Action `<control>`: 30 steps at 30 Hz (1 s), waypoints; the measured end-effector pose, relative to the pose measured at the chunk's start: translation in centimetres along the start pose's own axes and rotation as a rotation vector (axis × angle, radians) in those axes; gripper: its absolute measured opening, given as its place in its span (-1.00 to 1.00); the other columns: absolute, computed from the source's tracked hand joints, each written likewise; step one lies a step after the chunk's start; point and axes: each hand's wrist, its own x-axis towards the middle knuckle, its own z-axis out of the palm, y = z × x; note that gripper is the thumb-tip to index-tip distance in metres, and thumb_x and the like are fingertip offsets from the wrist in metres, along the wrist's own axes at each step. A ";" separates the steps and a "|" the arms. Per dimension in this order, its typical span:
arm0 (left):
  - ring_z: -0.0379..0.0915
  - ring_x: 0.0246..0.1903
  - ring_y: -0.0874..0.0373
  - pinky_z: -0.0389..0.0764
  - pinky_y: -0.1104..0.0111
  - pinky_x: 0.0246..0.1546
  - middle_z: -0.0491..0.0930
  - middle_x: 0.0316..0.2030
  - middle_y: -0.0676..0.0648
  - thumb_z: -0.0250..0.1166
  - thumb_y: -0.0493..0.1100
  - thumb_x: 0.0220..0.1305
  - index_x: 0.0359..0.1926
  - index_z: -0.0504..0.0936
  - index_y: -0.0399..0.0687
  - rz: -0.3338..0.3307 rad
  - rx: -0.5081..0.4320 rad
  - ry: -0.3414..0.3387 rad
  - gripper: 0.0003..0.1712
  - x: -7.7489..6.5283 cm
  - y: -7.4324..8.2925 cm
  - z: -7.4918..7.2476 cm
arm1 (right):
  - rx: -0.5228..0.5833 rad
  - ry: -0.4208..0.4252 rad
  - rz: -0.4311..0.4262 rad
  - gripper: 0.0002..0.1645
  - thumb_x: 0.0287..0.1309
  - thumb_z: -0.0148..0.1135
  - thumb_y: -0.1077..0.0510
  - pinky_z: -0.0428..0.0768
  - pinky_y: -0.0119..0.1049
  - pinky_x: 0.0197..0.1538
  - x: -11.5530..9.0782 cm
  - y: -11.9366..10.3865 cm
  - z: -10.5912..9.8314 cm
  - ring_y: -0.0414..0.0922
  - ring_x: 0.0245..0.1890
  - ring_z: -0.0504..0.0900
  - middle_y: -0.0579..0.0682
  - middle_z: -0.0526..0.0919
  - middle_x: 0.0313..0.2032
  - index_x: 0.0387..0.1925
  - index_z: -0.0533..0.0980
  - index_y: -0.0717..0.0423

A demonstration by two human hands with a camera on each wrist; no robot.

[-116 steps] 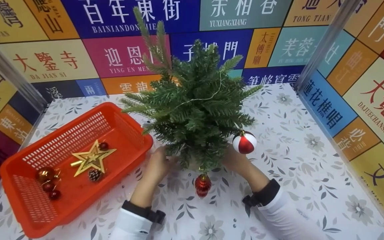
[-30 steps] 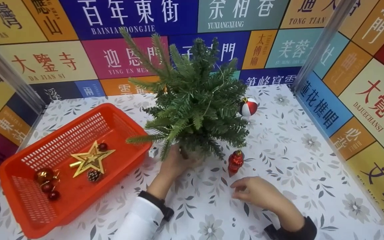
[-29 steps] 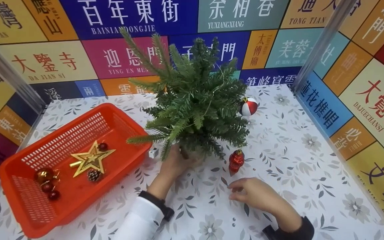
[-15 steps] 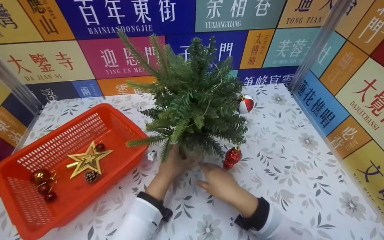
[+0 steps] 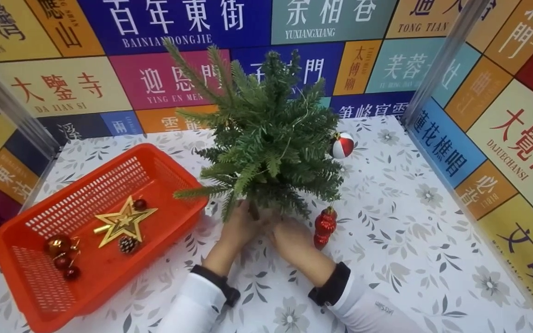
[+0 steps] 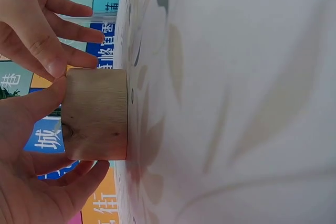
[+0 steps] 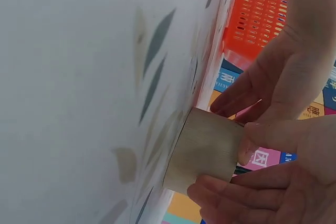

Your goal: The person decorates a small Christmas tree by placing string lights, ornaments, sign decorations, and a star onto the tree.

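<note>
Around the table [image 5: 405, 259] stand walls of coloured panels [image 5: 188, 23] with large Chinese characters. On this table, straight before me, stands the small green tree [image 5: 271, 134], its branches spreading above both of my hands. To the left of it is the red basket [image 5: 151, 185], with one long branch reaching over its corner.

My left hand [image 5: 238, 226] is bent around the left side of the wooden base [image 6: 97, 114], thumb at its upper edge and fingers along its side. My right hand [image 5: 292, 238] holds the same base from the right, the thumb on the top edge and the fingertips against the side. So the base is between my two hands, under the branches, and its bottom seems to rest on the table.

In the basket lies the gold star [image 5: 125, 222]. The red ornament [image 5: 325, 226] is just to the right of my right hand, below a branch; whether it touches the table, I cannot tell. The red-and-white ball [image 5: 342, 145] is farther back, at the tree's right side. Smallest are the pine cone [image 5: 128, 244] and the dark red balls [image 5: 71, 273] in the basket.
</note>
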 end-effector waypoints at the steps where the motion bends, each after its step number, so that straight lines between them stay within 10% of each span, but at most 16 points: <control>1: 0.53 -0.05 -0.19 0.57 0.00 0.03 0.54 0.02 -0.29 0.35 0.36 0.04 0.31 0.34 -0.17 -0.004 0.003 0.004 -0.01 0.0 0.0 0.0 | -0.003 0.001 0.002 -0.38 0.28 0.18 0.00 0.62 -0.03 -0.36 0.0 0.0 0.1 0.14 -0.36 0.62 0.20 0.65 -0.29 0.21 0.38 0.33; 10: 0.48 -0.02 -0.15 0.57 0.07 0.02 0.47 0.07 -0.25 0.31 0.36 0.09 0.07 0.50 -0.23 0.027 0.120 0.037 -0.19 -0.5 -0.5 -0.2 | -0.014 -0.094 0.034 -0.43 0.28 0.17 -0.04 0.51 -0.25 -0.58 0.5 -0.7 0.6 0.00 -0.52 0.54 0.16 0.66 -0.25 0.25 0.42 0.12; 17: 0.41 0.16 -0.23 0.45 0.02 0.22 0.37 0.26 -0.29 0.29 0.30 0.16 0.31 0.34 -0.29 0.010 0.202 0.023 -0.07 -0.3 0.2 -0.6 | 0.010 -0.077 -0.029 -0.39 0.32 0.12 0.00 0.59 -0.17 -0.46 0.9 -0.4 0.3 0.06 -0.46 0.58 0.24 0.61 0.03 0.32 0.34 0.16; 23: 0.30 0.27 -0.27 0.37 -0.10 0.26 0.26 0.35 -0.29 0.25 0.01 0.30 0.35 0.32 -0.17 0.026 0.260 -0.041 -0.31 -1.3 1.7 -3.8 | 0.073 -0.034 -0.076 -0.34 0.27 0.20 0.02 0.59 -0.15 -0.50 0.3 -0.4 -0.6 0.06 -0.48 0.60 0.23 0.65 -0.27 0.32 0.31 0.19; 30: 0.52 0.06 -0.22 0.55 -0.02 0.07 0.57 0.09 -0.23 0.27 -0.13 0.29 0.15 0.55 -0.15 0.169 0.318 0.054 -0.57 -3.4 2.4 -8.3 | 0.129 0.069 -0.161 -0.46 0.18 0.29 0.03 0.54 -0.37 -0.57 -1.3 -1.0 -2.4 -0.07 -0.49 0.60 0.12 0.68 -0.23 0.15 0.48 0.15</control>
